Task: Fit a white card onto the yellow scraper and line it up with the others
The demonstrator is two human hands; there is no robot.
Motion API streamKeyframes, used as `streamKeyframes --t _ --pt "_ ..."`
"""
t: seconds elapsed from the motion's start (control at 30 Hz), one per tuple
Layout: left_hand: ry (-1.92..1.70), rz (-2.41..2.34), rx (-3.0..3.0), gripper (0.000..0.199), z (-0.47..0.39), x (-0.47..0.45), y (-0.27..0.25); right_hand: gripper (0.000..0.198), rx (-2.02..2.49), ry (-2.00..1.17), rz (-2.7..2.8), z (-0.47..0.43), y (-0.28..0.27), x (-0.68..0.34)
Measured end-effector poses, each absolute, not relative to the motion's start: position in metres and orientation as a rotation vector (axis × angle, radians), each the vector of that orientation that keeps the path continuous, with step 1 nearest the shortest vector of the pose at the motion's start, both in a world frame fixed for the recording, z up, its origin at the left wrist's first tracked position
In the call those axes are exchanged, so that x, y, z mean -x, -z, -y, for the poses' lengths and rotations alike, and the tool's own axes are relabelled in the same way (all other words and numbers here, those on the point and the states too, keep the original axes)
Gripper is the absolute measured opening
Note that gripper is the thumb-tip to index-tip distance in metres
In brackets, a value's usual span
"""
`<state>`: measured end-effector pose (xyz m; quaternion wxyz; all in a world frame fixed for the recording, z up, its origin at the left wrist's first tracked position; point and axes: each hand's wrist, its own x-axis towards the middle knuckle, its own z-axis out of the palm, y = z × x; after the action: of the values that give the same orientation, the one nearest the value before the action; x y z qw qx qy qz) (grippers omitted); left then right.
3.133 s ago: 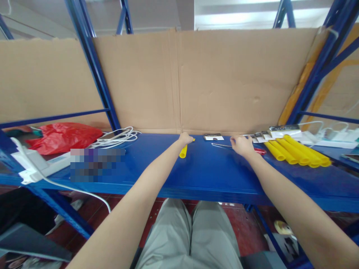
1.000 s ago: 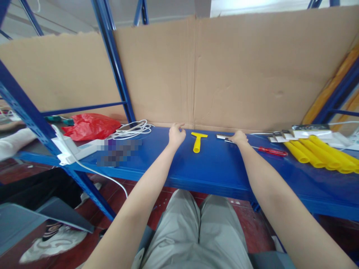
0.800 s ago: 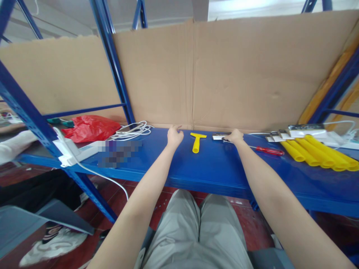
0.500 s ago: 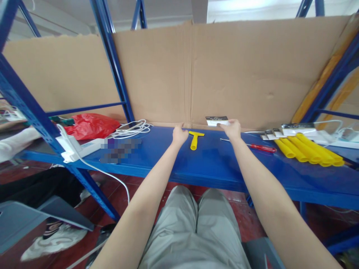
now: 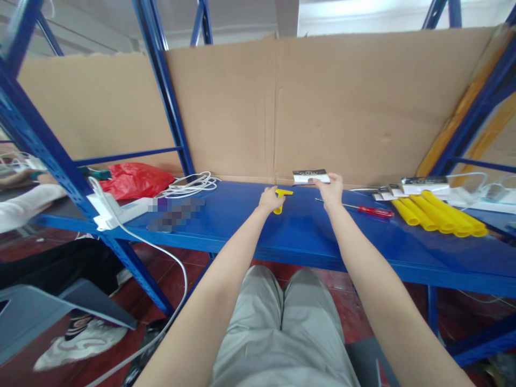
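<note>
My right hand [image 5: 332,190] holds a small flat black-and-white packet [image 5: 310,176] lifted just above the blue shelf [image 5: 306,236], near the cardboard back wall. My left hand [image 5: 270,199] rests over the handle of a small yellow T-shaped scraper [image 5: 283,193] lying on the shelf; whether the fingers grip it is unclear. A red-handled screwdriver [image 5: 368,210] lies just right of my right hand.
Several yellow tubes [image 5: 439,215] and small boxes [image 5: 423,184] lie at the right. White cables [image 5: 189,186], a red plastic bag [image 5: 133,180] and a white power strip [image 5: 116,209] sit at the left beyond a blue upright [image 5: 169,107]. Another person's sleeve [image 5: 24,199] shows at far left.
My right hand picked the flat packet up off the shelf and holds it raised. My left hand let go of the yellow scraper, then moved back right onto its handle.
</note>
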<state>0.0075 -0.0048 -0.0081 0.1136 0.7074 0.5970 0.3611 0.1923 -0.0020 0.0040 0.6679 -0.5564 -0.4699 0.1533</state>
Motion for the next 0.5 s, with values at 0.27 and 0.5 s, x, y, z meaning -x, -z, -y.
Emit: streamKeyframes --t 0.27,0.5 --pt "-0.848 -1.749 -1.928 0.028 -0.005 -0.023 -0.001 0.041 1.252 -0.625 0.936 0.007 -0.01 -0.191" --pt "-0.763 -1.781 -1.723 0.015 -0.008 -0.026 -0.004 0.022 1.142 -0.736 1.048 0.008 -0.008 -0.19"
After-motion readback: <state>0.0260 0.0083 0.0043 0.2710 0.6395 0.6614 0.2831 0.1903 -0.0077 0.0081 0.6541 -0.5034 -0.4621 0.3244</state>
